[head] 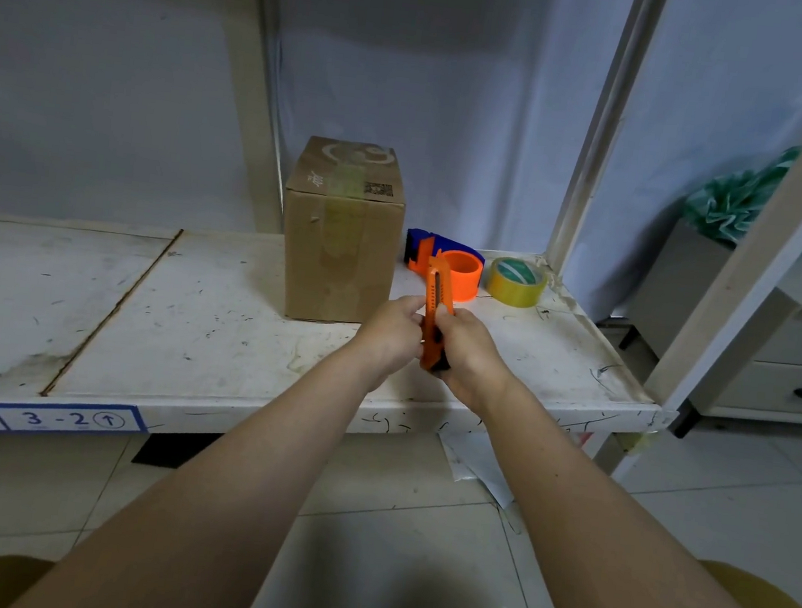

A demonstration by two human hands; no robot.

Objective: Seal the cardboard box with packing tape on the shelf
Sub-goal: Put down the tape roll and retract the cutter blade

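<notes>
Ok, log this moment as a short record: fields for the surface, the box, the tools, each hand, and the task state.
surface: scuffed white shelf board
box: closed brown cardboard box, upright on the shelf, a yellowish tape strip already down its middle
tools on shelf: blue-and-orange tape dispenser right of the box; yellow roll of packing tape beside it
left hand: grips the orange utility knife from the left
right hand: wraps the knife's lower handle
blade: cannot tell if extended
task state: neither hand on tape or box
</notes>
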